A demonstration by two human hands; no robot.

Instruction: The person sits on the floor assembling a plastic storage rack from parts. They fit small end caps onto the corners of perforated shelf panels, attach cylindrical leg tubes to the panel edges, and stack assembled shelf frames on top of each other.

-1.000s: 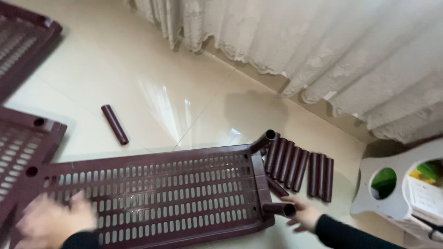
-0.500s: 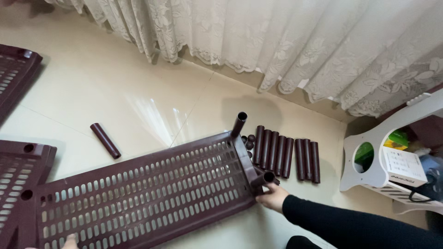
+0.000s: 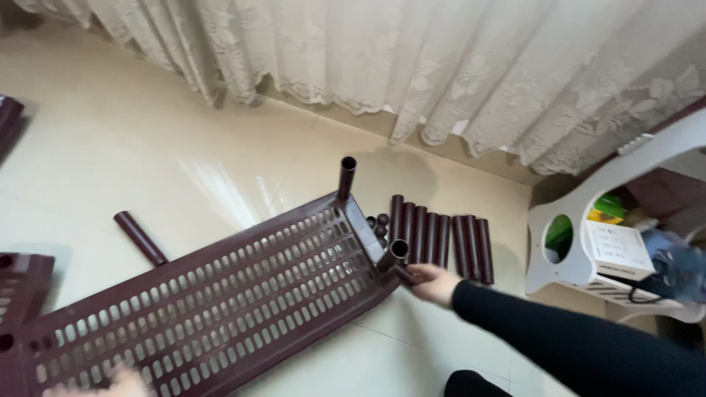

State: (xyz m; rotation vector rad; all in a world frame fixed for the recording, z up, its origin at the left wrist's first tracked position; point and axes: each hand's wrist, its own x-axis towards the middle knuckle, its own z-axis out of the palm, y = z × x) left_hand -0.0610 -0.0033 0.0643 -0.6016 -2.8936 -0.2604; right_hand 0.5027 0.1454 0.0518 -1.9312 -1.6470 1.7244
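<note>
swung since a second ago: the brown slotted shelf now tilted more, far end lifted up and to the right. more curtain in view, less of the other shelf piece at the left edge.

right hand curled around a short brown tube at the near right corner of the shelf, fingers closed on it. tube pointing up and a bit right, open end on top. another tube standing at the far corner, just above the hand, pointing straight up.

shelf lying flat on the floor, long side running from low left, away from the hand, up to the hand on the right.

left hand only a blurry bit at the bottom left edge, touching the shelf's far end; open or closed, cannot tell.

row of brown tubes lying side by side just above the right hand. one loose tube far to the left of it. white stool well off to the right.
</note>
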